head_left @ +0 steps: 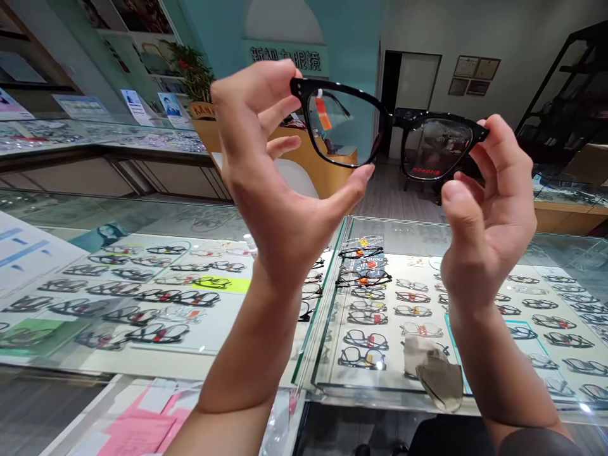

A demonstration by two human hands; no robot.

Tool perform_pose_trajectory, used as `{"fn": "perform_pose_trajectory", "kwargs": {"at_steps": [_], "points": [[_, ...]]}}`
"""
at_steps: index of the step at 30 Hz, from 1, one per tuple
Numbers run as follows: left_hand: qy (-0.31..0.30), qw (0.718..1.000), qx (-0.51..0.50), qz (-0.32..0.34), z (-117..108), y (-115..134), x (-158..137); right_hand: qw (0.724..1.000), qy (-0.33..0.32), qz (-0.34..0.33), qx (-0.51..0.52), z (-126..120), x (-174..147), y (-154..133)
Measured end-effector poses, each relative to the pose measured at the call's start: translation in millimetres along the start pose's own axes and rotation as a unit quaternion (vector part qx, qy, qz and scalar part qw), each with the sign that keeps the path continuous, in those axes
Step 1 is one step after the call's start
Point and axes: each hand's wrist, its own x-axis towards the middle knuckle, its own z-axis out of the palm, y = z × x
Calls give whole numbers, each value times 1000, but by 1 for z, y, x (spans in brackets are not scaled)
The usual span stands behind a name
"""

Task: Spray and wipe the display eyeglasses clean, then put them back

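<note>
A pair of black-rimmed eyeglasses (396, 120) is held up in front of me above the counter, tilted slightly down to the right. One lens carries an orange tag, and the other shows small red lettering. My left hand (266, 158) grips the left hinge corner with its fingers, while its thumb reaches the lower rim near the bridge. At the opposite corner, my right hand (494, 196) pinches the frame between thumb and fingers. The temples are mostly hidden behind the rims and hands.
Below my hands, glass display cases (327, 354) hold many rows of glasses. A crumpled grey-brown cloth-like piece (439, 377) lies near the front edge. Pink papers (142, 424) sit in the lower left. Beyond are another counter (95, 168) and a potted plant (192, 73).
</note>
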Motion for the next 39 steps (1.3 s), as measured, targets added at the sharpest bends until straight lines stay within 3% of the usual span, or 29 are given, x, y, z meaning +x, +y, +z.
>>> {"fn": "perform_pose_trajectory", "kwargs": {"at_steps": [3, 8, 14, 20, 25, 30, 34, 39], "points": [[-2, 998, 39, 53, 6, -2, -3, 999, 20, -17, 24, -3, 3, 13], [-37, 998, 25, 34, 12, -14, -10, 997, 66, -23, 40, -8, 8, 23], [-64, 997, 36, 21, 12, -14, -8, 990, 83, -5, 111, -12, 16, 15], [-32, 999, 10, 11, 18, -4, -9, 971, 88, 44, 217, -11, 20, 6], [-38, 999, -10, -8, 23, -7, -12, 976, 28, 39, 213, -16, 21, 8], [-35, 999, -36, -18, 32, -3, -18, 974, 76, 54, 207, -11, 21, 0], [-19, 999, -20, -23, 37, 0, -22, 970, 75, 53, 226, -8, 20, -5], [-14, 999, -29, -22, 37, -10, -21, 978, 97, 65, 171, -7, 20, -9]]}}
